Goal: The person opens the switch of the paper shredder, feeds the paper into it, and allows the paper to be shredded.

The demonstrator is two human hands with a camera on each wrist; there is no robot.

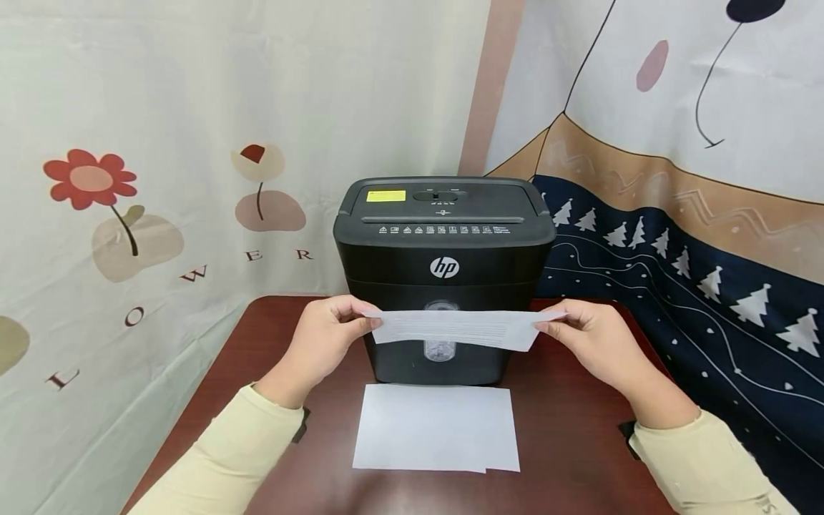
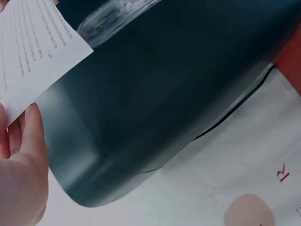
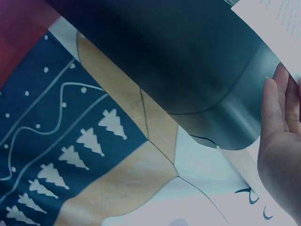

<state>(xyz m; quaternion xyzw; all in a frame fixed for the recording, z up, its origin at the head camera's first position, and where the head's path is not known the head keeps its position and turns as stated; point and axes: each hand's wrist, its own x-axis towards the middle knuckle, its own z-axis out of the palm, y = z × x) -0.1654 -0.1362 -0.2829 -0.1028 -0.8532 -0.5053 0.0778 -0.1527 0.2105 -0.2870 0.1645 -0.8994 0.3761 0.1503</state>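
A printed sheet of paper [image 1: 463, 329] is held up by its two sides in front of the black HP paper shredder [image 1: 399, 268], seen tilted so it looks like a narrow strip. My left hand [image 1: 328, 336] pinches its left edge between thumb and fingers. At the opposite edge my right hand [image 1: 595, 340] pinches it in the same way. Lines of print show on the paper [image 2: 35, 52] in the left wrist view. The paper partly covers the shredder's clear front window [image 1: 440, 350]. On the shredder's top is the feed slot [image 1: 444, 219].
White sheets [image 1: 434, 429] lie slightly offset on the reddish-brown table [image 1: 566, 443], just in front of the shredder. A pale curtain with flowers [image 1: 386, 86] hangs behind. On the right is a dark blue cloth with white trees [image 1: 644, 286].
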